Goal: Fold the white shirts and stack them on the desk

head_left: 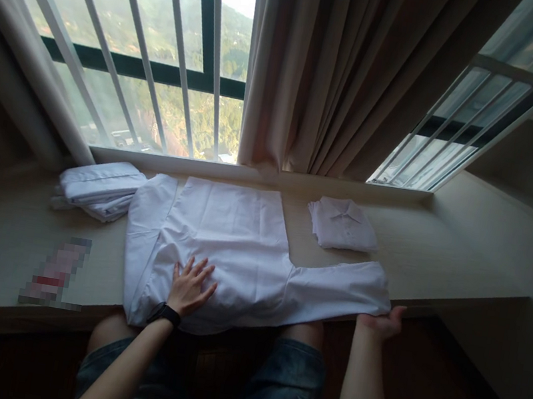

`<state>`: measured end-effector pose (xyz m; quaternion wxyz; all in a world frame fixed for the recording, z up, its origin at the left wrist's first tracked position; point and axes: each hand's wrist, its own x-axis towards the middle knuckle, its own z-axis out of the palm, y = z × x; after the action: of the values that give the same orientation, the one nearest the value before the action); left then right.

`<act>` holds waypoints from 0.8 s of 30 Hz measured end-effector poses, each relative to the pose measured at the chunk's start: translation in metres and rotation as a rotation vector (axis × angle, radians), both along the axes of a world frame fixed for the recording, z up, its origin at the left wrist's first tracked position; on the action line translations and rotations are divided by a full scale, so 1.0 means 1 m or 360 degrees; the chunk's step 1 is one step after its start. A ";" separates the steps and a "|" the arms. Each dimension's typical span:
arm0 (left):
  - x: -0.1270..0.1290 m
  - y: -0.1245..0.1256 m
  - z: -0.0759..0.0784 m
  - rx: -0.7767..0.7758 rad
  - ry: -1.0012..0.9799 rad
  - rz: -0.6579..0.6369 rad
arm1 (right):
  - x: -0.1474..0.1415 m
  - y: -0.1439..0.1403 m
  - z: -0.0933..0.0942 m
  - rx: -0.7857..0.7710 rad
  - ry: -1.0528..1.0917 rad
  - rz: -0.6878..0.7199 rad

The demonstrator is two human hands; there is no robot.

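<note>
A white shirt (228, 247) lies spread on the pale window ledge (440, 254), one sleeve stretched out to the right. My left hand (189, 287), with a black watch at the wrist, rests flat on the shirt's body near its front edge, fingers apart. My right hand (381, 323) pinches the cuff end of the right sleeve (337, 292) at the ledge's front edge. The left sleeve (142, 234) lies folded along the shirt's left side.
A folded white shirt (342, 224) lies at the back right of the ledge. A loose pile of white garments (99, 188) sits at the back left. A blurred reddish item (57, 271) lies front left. A curtain (347, 71) hangs behind, between barred windows.
</note>
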<state>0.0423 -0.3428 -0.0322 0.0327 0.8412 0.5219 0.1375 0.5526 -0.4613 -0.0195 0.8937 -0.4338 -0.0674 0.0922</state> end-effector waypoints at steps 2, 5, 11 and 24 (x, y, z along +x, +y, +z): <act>0.000 -0.001 0.002 -0.0013 0.0024 -0.0021 | 0.007 -0.001 0.004 0.0026 0.0078 -0.0035; 0.000 -0.003 0.006 -0.0035 0.0071 -0.0031 | 0.017 0.001 0.016 0.0139 0.0135 -0.0013; 0.004 0.006 0.012 0.0039 0.0113 -0.0115 | 0.012 0.015 0.061 -0.0008 0.0407 0.0518; 0.010 0.034 0.004 -0.0092 0.0169 -0.0060 | -0.011 0.024 0.095 0.0038 0.0327 0.0536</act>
<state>0.0527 -0.3088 -0.0279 0.0317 0.8557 0.5107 0.0769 0.5414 -0.4375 0.0756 0.8729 -0.3942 -0.0487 0.2835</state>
